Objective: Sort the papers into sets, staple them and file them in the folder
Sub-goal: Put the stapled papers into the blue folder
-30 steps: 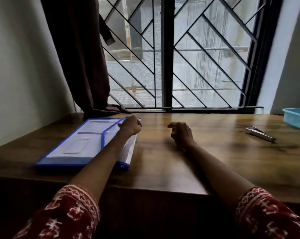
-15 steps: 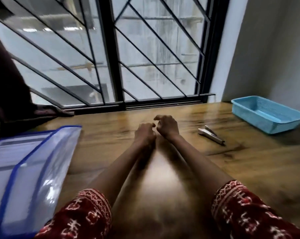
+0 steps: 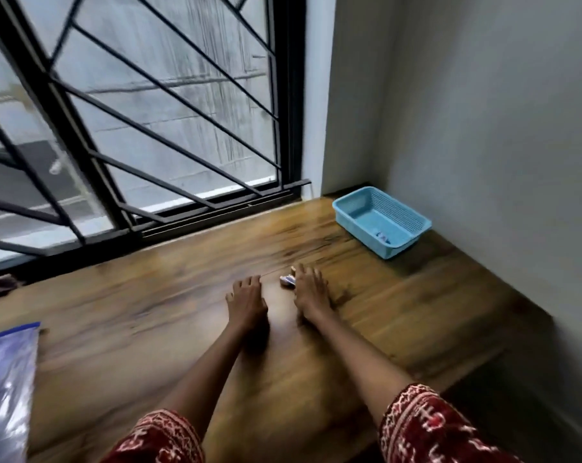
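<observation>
Fingers of my right hand [image 3: 308, 289] lie spread and fairly straight over the stapler [image 3: 288, 280], which sits on the wooden table [image 3: 400, 315] just under my fingertips — I am touching or covering it, but I cannot tell from this blurred view whether I have any real hold on it. Only its pale near-left end shows past my hand. My left hand [image 3: 246, 300] rests flat on the wood just left of it, fingers relaxed and straight, holding nothing.

Further out, the blue folder [image 3: 5, 379] lies at the near left edge of the view, well apart from both hands; its clear cover shines and I cannot make out from here what is inside. No loose papers show anywhere on the table. At the far right, against the wall, stands the light blue basket [image 3: 348, 208] with a small object in its near corner, too small to name.

As for progress, I judge the work to be near its end or at a pause — nothing waits to be sorted or stapled within view, and the folder lies apart from my hands. What may remain is putting the stapler away, perhaps into the basket, though that is only my guess.
</observation>
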`<act>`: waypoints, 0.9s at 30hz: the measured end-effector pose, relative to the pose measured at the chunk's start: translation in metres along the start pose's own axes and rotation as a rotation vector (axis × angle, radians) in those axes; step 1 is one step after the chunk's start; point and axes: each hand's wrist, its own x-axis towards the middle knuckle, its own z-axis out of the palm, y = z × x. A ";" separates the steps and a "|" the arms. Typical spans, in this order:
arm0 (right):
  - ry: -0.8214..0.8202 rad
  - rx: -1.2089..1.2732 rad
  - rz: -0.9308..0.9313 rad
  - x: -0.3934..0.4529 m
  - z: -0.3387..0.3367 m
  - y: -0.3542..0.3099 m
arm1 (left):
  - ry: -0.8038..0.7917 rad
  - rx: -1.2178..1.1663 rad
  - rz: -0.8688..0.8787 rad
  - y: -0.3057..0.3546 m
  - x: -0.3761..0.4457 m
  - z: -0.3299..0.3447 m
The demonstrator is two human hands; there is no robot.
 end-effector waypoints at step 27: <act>0.217 0.025 0.233 0.198 -0.084 0.179 | -0.132 -0.071 -0.087 0.120 0.143 0.005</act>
